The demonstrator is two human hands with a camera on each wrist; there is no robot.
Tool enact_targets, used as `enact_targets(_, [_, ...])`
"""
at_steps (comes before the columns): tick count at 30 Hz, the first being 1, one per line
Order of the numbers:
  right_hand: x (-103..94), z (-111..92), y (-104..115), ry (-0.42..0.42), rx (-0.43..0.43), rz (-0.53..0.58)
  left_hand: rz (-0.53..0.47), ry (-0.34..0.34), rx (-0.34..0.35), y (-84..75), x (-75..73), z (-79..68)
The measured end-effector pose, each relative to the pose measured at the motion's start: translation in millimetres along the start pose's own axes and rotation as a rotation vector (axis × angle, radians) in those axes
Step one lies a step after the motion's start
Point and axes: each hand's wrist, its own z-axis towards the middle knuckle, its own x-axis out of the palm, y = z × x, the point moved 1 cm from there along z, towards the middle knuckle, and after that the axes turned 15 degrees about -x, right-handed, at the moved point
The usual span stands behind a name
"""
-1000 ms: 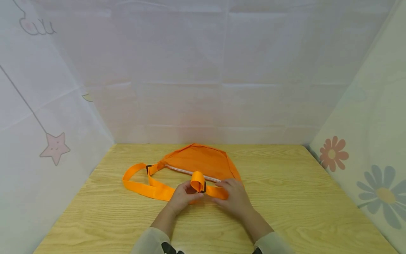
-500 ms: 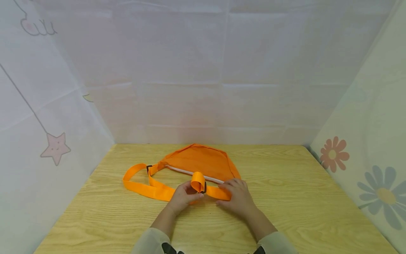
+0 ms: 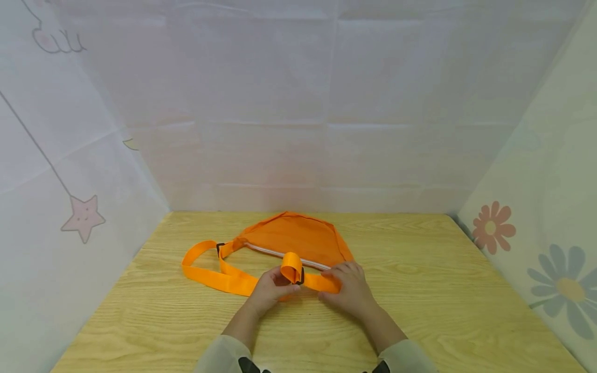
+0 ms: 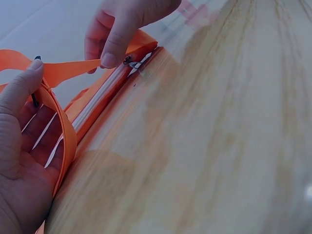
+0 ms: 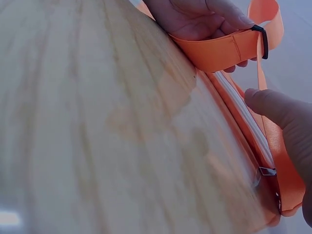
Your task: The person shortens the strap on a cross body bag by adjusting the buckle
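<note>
An orange waist bag (image 3: 294,235) lies on the table with its white zipper (image 3: 266,250) toward me. My left hand (image 3: 268,291) pinches the orange strap (image 5: 214,52) at a black slider buckle (image 5: 264,41), its thumb on the buckle's edge. A loop of strap (image 3: 290,264) stands up above that buckle. To the right, my right hand (image 3: 350,290) pinches the strap between thumb and fingers, close to the bag's right end. Between the hands the strap runs nearly straight. The metal zipper pull (image 5: 265,171) shows near the right hand in the right wrist view.
More strap (image 3: 205,277) loops out on the left of the wooden table (image 3: 140,321), with a second black buckle (image 3: 219,248) near the bag's left corner. White sheeting (image 3: 303,129) walls the back and sides, printed with a star (image 3: 84,217) and flowers (image 3: 494,227).
My right hand has shifted slightly to the right along the strap, and more strap shows between it and the buckle. The left hand has stayed in place.
</note>
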Motion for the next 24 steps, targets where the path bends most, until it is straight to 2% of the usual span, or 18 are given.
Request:
enact_targets(6, [0.1, 3.3, 2.8, -0.062, -0.016, 0.049, 0.025, -0.024, -0.004, 0.3, -0.4, -0.3])
enact_targets(13, [0.0, 7.2, 6.7, -0.062, 0.014, 0.108, 0.043, -0.035, -0.012, -0.3, 0.9, -1.4])
enact_targets(24, [-3.4, 9.1, 6.8, -0.059, 0.0, 0.151, 0.054, -0.043, -0.007, -0.8, 7.0, -1.3])
